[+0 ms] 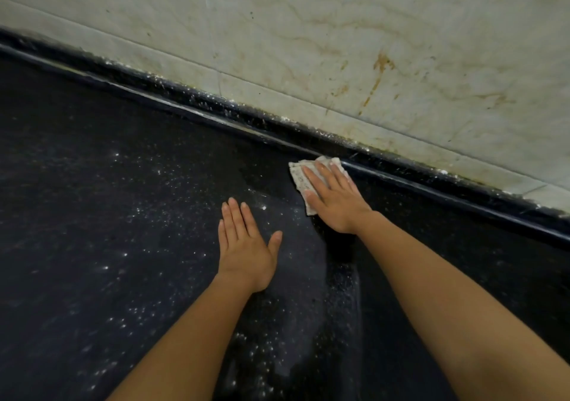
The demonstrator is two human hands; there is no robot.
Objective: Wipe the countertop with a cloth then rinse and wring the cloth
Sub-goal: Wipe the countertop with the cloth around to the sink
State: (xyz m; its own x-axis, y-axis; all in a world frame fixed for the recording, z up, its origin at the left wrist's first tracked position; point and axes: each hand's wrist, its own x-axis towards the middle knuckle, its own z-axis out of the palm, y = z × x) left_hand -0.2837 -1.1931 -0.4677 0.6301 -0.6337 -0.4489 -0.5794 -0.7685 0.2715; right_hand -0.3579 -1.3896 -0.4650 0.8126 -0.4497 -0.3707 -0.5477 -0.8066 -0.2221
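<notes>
A small whitish cloth (298, 176) lies flat on the black speckled countertop (108, 200), close to the raised back edge. My right hand (334, 198) presses on it with straight, spread fingers and covers most of it; only the cloth's left and far edges show. My left hand (246, 248) rests palm down on the bare countertop, to the left of and nearer than the cloth, fingers straight and holding nothing. A wet, duller streak (308, 292) runs from the cloth toward me.
A raised black back ledge (401, 166) runs diagonally along the far side of the countertop. Above it stands a pale marble wall (339, 46) with brownish stains. White specks dot the countertop to the left.
</notes>
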